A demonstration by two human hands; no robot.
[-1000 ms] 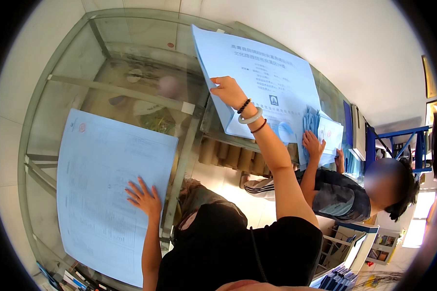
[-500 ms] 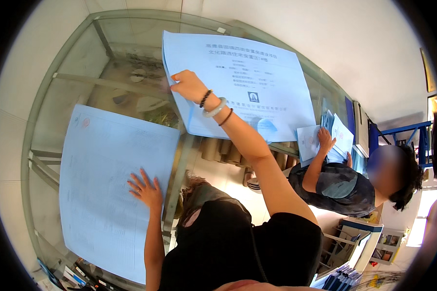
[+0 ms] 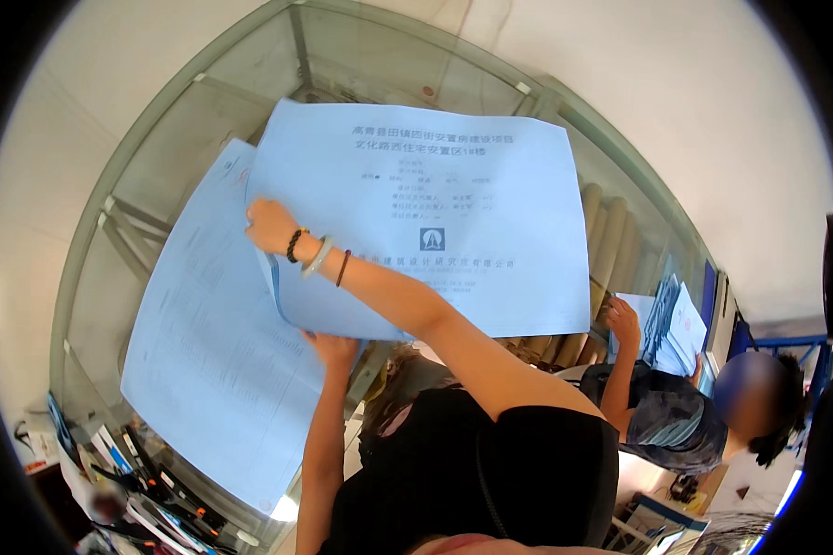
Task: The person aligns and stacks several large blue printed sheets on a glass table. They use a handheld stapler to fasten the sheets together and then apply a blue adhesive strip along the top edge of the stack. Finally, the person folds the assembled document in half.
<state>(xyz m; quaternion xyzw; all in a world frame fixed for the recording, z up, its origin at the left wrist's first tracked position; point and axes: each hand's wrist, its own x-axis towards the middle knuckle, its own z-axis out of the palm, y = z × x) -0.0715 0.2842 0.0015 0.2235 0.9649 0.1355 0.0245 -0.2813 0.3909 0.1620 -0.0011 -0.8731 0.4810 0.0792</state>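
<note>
Right hand (image 3: 273, 228): closed over the left edge of the upper blue sheets (image 3: 500, 213), fingers curled in; the arm crosses above their lower part.
Right wrist: a dark beaded bracelet (image 3: 294, 245), a pale bangle (image 3: 317, 257) and a thin dark band (image 3: 343, 268).
Left hand (image 3: 333, 348): at the lower left part of the upper sheets, its fingers mostly hidden by them (whether it grips or only touches, I cannot tell, nor how far it is open).
Upper sheets: printed side up, with a small dark square emblem (image 3: 432, 240), their left part lying over the lower sheet.
Lower blue sheet (image 3: 213, 361): spread on the glass table (image 3: 241, 102) to the left, its right side partly covered.
Tan rolls (image 3: 620, 245): seen through the glass, just right of the upper sheets.
Co-worker (image 3: 671, 421): at the right, both hands by a bundle of folded blue papers (image 3: 676, 328) (one hand mostly hidden).
Lower left: folders (image 3: 148, 499) crowded near the table's edge.
</note>
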